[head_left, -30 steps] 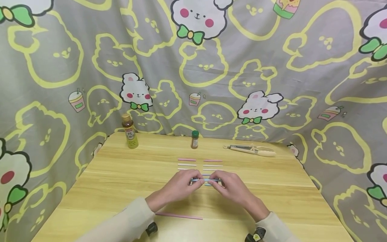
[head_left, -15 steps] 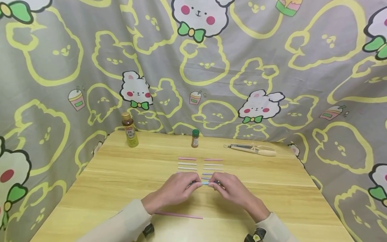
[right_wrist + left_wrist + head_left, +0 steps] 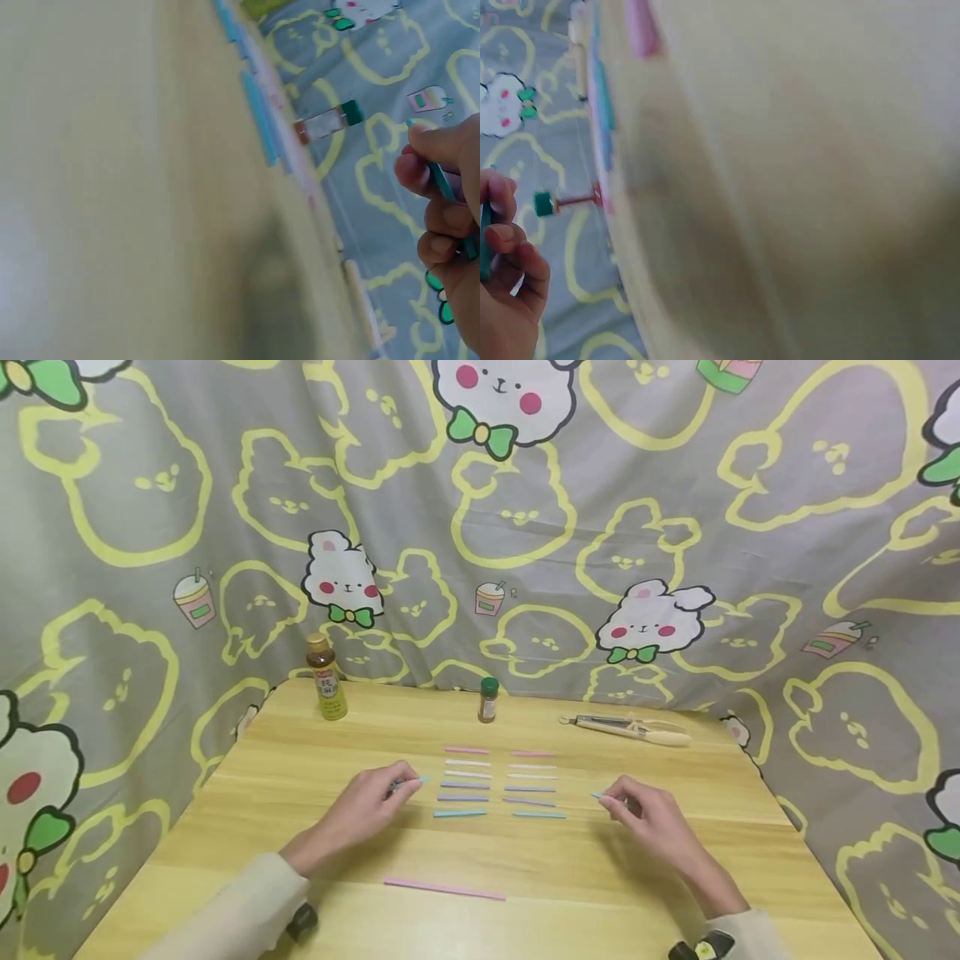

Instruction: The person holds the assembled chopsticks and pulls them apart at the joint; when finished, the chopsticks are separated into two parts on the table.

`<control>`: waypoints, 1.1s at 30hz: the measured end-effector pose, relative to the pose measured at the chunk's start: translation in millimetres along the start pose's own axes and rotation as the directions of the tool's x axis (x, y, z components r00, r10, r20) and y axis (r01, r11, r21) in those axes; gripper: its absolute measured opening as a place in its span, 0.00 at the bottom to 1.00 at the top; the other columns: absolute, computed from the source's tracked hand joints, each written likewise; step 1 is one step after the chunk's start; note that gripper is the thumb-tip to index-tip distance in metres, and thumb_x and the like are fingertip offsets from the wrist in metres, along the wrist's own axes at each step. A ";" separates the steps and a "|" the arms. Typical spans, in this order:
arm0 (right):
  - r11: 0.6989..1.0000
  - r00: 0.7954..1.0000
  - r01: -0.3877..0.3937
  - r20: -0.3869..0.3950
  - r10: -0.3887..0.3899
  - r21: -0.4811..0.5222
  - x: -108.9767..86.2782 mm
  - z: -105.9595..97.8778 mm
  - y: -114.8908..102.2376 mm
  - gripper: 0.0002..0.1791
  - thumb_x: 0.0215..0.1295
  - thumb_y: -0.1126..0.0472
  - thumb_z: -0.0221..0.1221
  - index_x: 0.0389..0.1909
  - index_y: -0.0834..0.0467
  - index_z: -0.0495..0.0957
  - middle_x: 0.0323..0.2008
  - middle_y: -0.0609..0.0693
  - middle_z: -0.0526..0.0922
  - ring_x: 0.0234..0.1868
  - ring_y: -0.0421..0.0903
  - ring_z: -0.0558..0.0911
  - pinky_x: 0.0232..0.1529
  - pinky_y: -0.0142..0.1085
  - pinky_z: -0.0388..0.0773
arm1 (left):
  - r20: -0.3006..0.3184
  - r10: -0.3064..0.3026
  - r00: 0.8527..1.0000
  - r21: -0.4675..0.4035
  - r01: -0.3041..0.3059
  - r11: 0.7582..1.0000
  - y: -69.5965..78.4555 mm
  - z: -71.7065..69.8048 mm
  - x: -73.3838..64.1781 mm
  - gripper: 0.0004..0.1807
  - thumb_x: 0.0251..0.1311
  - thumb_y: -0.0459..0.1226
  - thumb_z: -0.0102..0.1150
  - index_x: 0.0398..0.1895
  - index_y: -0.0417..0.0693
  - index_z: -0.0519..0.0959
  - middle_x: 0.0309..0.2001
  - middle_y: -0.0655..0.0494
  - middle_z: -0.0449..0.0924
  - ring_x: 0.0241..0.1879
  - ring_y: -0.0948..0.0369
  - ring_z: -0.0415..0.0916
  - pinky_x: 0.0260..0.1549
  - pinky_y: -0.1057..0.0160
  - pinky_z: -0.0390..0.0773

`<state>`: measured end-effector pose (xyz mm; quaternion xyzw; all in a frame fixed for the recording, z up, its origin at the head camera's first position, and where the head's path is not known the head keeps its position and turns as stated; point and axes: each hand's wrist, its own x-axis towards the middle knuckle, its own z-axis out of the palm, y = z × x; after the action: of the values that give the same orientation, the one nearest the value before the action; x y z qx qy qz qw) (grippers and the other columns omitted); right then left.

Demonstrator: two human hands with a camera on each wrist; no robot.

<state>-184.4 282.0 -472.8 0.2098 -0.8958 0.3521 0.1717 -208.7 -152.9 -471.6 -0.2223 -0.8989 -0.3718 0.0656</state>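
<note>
My left hand (image 3: 367, 802) pinches a short blue straw piece (image 3: 425, 779) just left of two columns of straw pieces. On the other side, my right hand (image 3: 645, 810) holds a similar blue piece (image 3: 442, 180) between thumb and fingers, raised over the table. Between the hands lie short pieces in paired rows: blue (image 3: 460, 814) at the front, then purple (image 3: 462, 797), white (image 3: 468, 774) and pink (image 3: 467, 751) at the back. Closer to the front, a longer pink straw (image 3: 445, 889) lies alone. Only part of the left hand's piece shows in the left wrist view.
A wooden table (image 3: 600, 877) carries everything. Along its back stand a sauce bottle (image 3: 327, 685) at left and a green-capped jar (image 3: 488, 702) in the middle. Tongs (image 3: 626, 728) lie at back right. A patterned curtain (image 3: 420, 527) surrounds the back and sides.
My hands were together on a blue straw over the front rows. They have since moved apart, left and right, each now with a blue piece. The rows between them are uncovered.
</note>
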 end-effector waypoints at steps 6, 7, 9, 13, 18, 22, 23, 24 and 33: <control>0.988 0.982 -0.154 0.114 0.149 0.034 -5.7 8.1 10.2 0.05 0.81 0.57 0.63 0.47 0.51 0.86 0.33 0.41 0.81 0.27 0.34 0.70 0.29 0.32 0.71 | 0.117 0.029 0.993 0.011 -0.030 0.999 -11.5 2.9 2.6 0.12 0.85 0.39 0.53 0.57 0.48 0.85 0.44 0.58 0.86 0.41 0.63 0.80 0.42 0.59 0.83; 0.987 0.982 -0.155 0.115 0.150 0.040 -5.1 12.1 9.4 0.05 0.82 0.58 0.62 0.47 0.51 0.86 0.36 0.41 0.82 0.29 0.35 0.71 0.30 0.32 0.72 | 0.135 0.042 0.990 0.017 -0.044 0.999 -10.8 6.4 3.4 0.13 0.84 0.39 0.53 0.59 0.48 0.85 0.48 0.57 0.88 0.45 0.61 0.83 0.47 0.56 0.84; 0.986 0.982 -0.155 0.122 0.147 0.055 -4.2 18.9 6.4 0.05 0.81 0.59 0.62 0.48 0.51 0.86 0.39 0.41 0.82 0.31 0.35 0.73 0.33 0.32 0.74 | 0.161 0.065 0.985 0.039 -0.072 0.997 -8.9 12.5 4.5 0.13 0.83 0.38 0.55 0.60 0.50 0.85 0.54 0.55 0.89 0.53 0.58 0.85 0.55 0.51 0.84; 0.987 0.982 -0.143 0.133 0.132 0.072 -3.8 28.7 -0.6 0.04 0.80 0.61 0.63 0.48 0.51 0.85 0.41 0.39 0.83 0.38 0.34 0.77 0.41 0.31 0.80 | 0.187 0.075 0.979 0.057 -0.087 0.995 -3.7 20.0 6.4 0.10 0.80 0.40 0.62 0.56 0.54 0.87 0.51 0.60 0.90 0.51 0.59 0.84 0.53 0.52 0.84; 0.991 0.978 -0.115 0.180 0.101 0.073 -4.1 41.5 -7.5 0.03 0.78 0.60 0.66 0.47 0.51 0.85 0.39 0.37 0.82 0.41 0.34 0.78 0.44 0.31 0.80 | 0.206 0.062 0.977 0.057 -0.075 0.996 1.9 26.4 8.8 0.06 0.78 0.43 0.65 0.50 0.56 0.87 0.43 0.67 0.87 0.44 0.66 0.80 0.48 0.59 0.80; 0.986 0.970 -0.128 0.221 0.101 0.112 -5.5 53.3 -12.5 0.03 0.78 0.57 0.66 0.47 0.50 0.85 0.40 0.39 0.82 0.41 0.35 0.77 0.43 0.31 0.78 | 0.232 0.063 0.971 0.054 -0.077 0.996 4.5 34.0 8.7 0.05 0.78 0.44 0.64 0.49 0.57 0.86 0.43 0.68 0.87 0.45 0.66 0.80 0.50 0.58 0.81; 0.984 0.968 -0.132 0.228 0.101 0.121 -6.1 56.0 -13.7 0.04 0.78 0.56 0.66 0.47 0.50 0.85 0.41 0.39 0.82 0.41 0.36 0.77 0.43 0.31 0.78 | 0.239 0.067 0.969 0.051 -0.081 0.995 5.4 35.9 8.5 0.05 0.78 0.44 0.64 0.49 0.58 0.86 0.43 0.68 0.87 0.46 0.67 0.80 0.50 0.58 0.81; 0.983 0.967 -0.133 0.233 0.101 0.130 -6.6 58.5 -15.4 0.04 0.78 0.56 0.66 0.47 0.50 0.85 0.42 0.39 0.82 0.42 0.36 0.77 0.44 0.31 0.78 | 0.247 0.074 0.966 0.047 -0.088 0.995 6.1 37.6 8.5 0.04 0.78 0.44 0.64 0.49 0.58 0.85 0.43 0.69 0.87 0.46 0.67 0.80 0.50 0.58 0.82; 0.987 0.961 -0.122 0.259 0.092 0.102 -8.2 74.2 -24.7 0.03 0.78 0.62 0.65 0.47 0.51 0.84 0.42 0.41 0.81 0.42 0.34 0.77 0.45 0.30 0.79 | 0.302 0.137 0.943 0.068 -0.165 0.984 12.1 46.6 9.6 0.06 0.77 0.38 0.65 0.51 0.54 0.85 0.46 0.66 0.85 0.47 0.68 0.81 0.54 0.58 0.84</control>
<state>-177.0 215.5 -514.2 0.2140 -0.8983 0.3831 0.0238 -209.7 -109.5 -494.4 -0.3405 -0.8951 -0.2863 -0.0314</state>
